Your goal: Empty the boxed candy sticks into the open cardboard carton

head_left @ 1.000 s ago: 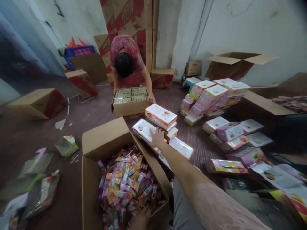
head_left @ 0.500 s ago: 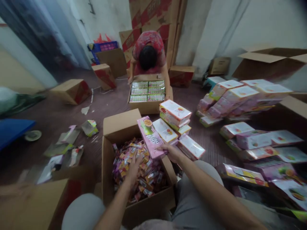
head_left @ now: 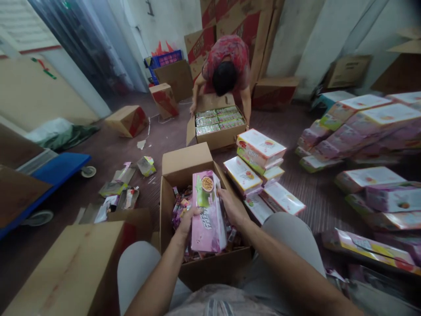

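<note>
A pink snack box point(head_left: 205, 219) with a fruit picture is held upright between both hands over the open carton point(head_left: 187, 160). My left hand point(head_left: 187, 220) grips its left side, thumb on the printed front. On the right edge, my right hand point(head_left: 231, 207) has its fingers wrapped round the box; some fingertips are hidden. Beneath it, small wrapped sachets point(head_left: 181, 206) in purple and orange fill the carton, partly covered by the box. Just right of the carton stands a stack of white-topped snack boxes point(head_left: 261, 147).
Across from me a person point(head_left: 226, 66) bends over a carton of green packs point(head_left: 219, 120). More snack boxes point(head_left: 368, 114) are piled on the right. A closed carton point(head_left: 72, 259), torn packaging point(head_left: 123, 186) and a blue trolley point(head_left: 66, 164) are on the left.
The pink box has moved from the carton's right side to above its middle and turned more upright. My left hand has left the sachets and taken hold of it. The view has swung left.
</note>
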### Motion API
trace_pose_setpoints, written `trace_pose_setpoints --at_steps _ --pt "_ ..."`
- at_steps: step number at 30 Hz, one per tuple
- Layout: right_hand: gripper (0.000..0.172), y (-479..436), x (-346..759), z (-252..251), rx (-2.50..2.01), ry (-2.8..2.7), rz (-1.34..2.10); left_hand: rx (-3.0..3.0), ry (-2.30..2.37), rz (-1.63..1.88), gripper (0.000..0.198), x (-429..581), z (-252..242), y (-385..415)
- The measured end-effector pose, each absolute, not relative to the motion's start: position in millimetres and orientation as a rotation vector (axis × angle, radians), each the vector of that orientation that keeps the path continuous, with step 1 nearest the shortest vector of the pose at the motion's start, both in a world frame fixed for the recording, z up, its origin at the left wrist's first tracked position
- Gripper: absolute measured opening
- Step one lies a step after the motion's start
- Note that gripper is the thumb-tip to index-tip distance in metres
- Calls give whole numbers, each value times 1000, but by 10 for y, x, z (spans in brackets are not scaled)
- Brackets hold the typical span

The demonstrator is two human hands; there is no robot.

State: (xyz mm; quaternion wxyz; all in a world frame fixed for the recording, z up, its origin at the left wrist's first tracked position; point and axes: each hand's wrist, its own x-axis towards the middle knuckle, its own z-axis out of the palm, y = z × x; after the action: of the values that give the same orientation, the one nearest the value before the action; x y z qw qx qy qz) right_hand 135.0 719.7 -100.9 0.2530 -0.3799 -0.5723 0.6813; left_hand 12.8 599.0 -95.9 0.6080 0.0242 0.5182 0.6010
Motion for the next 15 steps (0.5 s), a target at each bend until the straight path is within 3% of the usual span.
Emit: trace_pose_setpoints --at_steps 2,6,9,11,13,15 --pt "56 7186 1412 -863 -991 -1824 1378 130 1245 1372 43 84 -977 5978" --pt "42 7081 1487 -640 -328 -2637 697 425 1542 1454 35 -70 -956 5966" --pt "47 6958 1458 -589 -19 -3010 467 505 1639 1368 52 -116 -877 5928" --pt "39 6899 1444 -572 59 -3113 411 512 1637 1278 59 -99 -823 5895" --pt "23 6874 1445 -544 152 -3135 440 460 1550 1234 54 -84 -797 5872" --pt "18 6880 1449 -499 222 -3063 498 376 1428 1226 39 -110 -816 5861"
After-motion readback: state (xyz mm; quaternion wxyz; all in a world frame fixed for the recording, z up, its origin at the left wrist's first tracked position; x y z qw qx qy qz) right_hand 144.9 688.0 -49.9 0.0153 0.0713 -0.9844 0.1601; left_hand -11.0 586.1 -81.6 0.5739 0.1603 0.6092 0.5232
